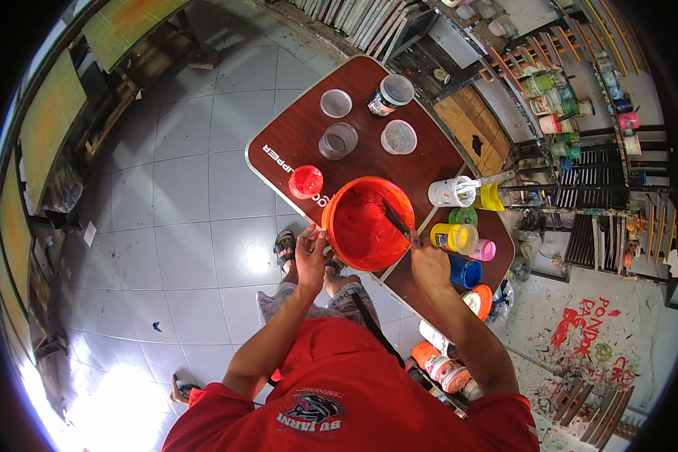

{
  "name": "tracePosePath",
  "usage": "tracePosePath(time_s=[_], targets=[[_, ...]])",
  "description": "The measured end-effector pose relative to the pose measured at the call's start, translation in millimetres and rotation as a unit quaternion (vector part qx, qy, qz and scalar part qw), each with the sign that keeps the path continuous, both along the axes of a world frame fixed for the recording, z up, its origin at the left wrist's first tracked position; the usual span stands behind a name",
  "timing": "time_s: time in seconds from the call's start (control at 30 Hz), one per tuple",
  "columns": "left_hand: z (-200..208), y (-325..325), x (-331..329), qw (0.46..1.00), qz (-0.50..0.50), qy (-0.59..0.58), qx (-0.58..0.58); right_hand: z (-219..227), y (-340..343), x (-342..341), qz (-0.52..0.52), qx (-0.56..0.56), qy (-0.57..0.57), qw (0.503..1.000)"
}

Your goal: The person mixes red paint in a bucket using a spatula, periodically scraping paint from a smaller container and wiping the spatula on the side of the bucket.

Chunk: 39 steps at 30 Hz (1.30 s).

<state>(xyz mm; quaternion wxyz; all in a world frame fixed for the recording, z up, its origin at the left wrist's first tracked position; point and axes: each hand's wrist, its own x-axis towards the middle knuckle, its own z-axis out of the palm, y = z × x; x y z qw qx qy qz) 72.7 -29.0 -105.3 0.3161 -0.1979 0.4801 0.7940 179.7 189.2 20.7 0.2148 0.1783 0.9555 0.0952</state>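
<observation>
An orange bucket [407,197] with thick red paint [361,233] inside stands at the near edge of the dark red table [294,143]. My left hand [309,258] is at the bucket's left side, its fingers closed against the wall near the rim. In my right hand [430,265] is the handle of a dark stirring spatula [394,218], which slants over the right rim into the bucket. Its far end meets the paint. Just left of the bucket sits a small tub of red paint [306,181].
Clear plastic cups [398,137] and a lidded dark jar [390,95] stand at the table's far side. To the right are a white tub [452,192], a yellow paint jar [454,238] and a blue jar [465,272]. Paint-filled shelves [557,105] line the right wall.
</observation>
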Motion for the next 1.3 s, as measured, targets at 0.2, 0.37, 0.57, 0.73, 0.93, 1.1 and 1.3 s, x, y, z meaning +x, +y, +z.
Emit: tracePosePath(time_s=[0.2, 0.37, 0.57, 0.73, 0.93, 1.1, 1.3], targets=[[-5.3, -0.5, 2.3, 1.000, 0.006, 0.005, 0.005, -4.6, 3.9, 1.8, -0.053, -0.059, 0.034, 0.996], [-5.0, -0.6, 2.1, 1.000, 0.013, 0.000, 0.004, 2.1, -4.2, -7.2, -0.102, -0.106, 0.043, 0.988], [-0.4, -1.4, 0.7, 1.000, 0.003, 0.003, -0.004, 2.9, -7.4, -9.7, -0.154, -0.143, 0.072, 0.975], [0.0, -2.6, 0.8, 1.000, -0.007, 0.007, -0.017, 2.2, -9.4, -11.7, -0.155, -0.150, 0.069, 0.974], [-6.6, -3.3, 4.1, 1.000, 0.016, 0.004, 0.011, -1.6, -8.6, -17.1, -0.153, -0.158, 0.058, 0.974], [-9.1, -2.7, 4.0, 0.999, 0.035, 0.004, 0.022, -3.1, -8.5, -21.7, -0.189, -0.179, 0.039, 0.965], [-5.5, -3.1, 2.7, 0.999, 0.034, -0.002, 0.015, -24.6, 0.0, -14.4, -0.197, -0.246, 0.085, 0.945]])
